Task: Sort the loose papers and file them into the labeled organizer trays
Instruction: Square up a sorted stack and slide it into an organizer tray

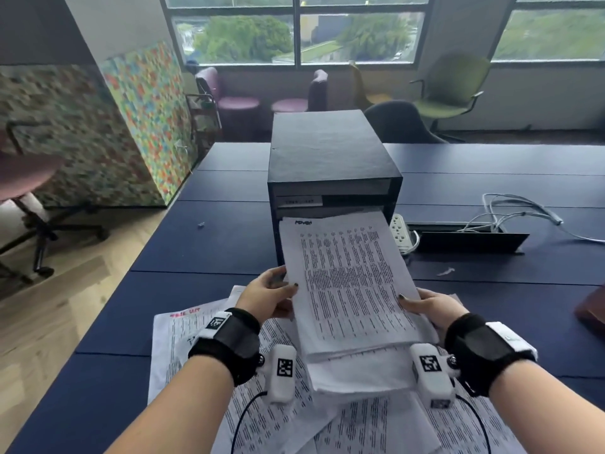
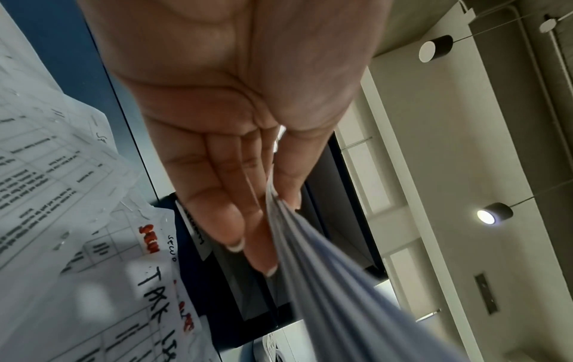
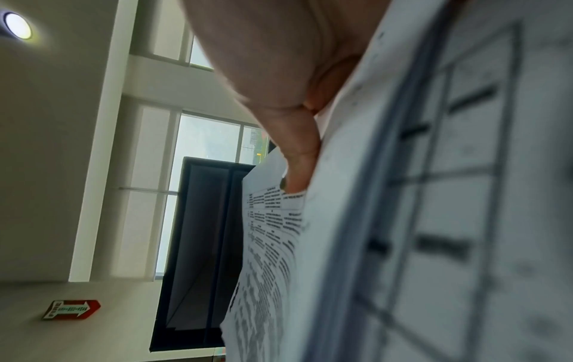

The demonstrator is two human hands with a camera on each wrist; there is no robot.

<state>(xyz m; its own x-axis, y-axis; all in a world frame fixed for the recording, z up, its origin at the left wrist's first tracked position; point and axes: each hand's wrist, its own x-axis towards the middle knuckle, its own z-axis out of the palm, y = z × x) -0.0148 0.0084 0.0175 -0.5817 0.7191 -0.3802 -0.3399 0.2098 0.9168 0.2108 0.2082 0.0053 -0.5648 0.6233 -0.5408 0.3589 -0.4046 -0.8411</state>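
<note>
- While both hands held it, the stack of papers [image 1: 347,286] ran lengthwise away from me, its far short edge at the mouth of the lowest slot of the black organizer [image 1: 330,158] and its near end raised above the surface [image 1: 212,250].
- I saw the stack tilted, far end higher, printed side up, with a handwritten word at its top edge that I could not read.
- My left hand [image 1: 270,298] gripped the stack's left long edge, thumb on top and fingers [image 2: 235,227] beneath, clamped on the sheets.
- My right hand [image 1: 432,306] pinched the right long edge the same way, thumb on the printed face.
- Both wrists were level, palms turned inward toward each other.
- Loose papers [image 1: 203,342] lay spread on the surface below my hands, one with red lettering at its head.
- The organizer's upper slots held a labeled tray front; I could not read the label.
- To the right of the organizer sat a white power strip [image 1: 400,231], a black cable tray [image 1: 468,240] and a coil of white cable [image 1: 517,211].
- Chairs stood beyond the surface, under the window.
</note>
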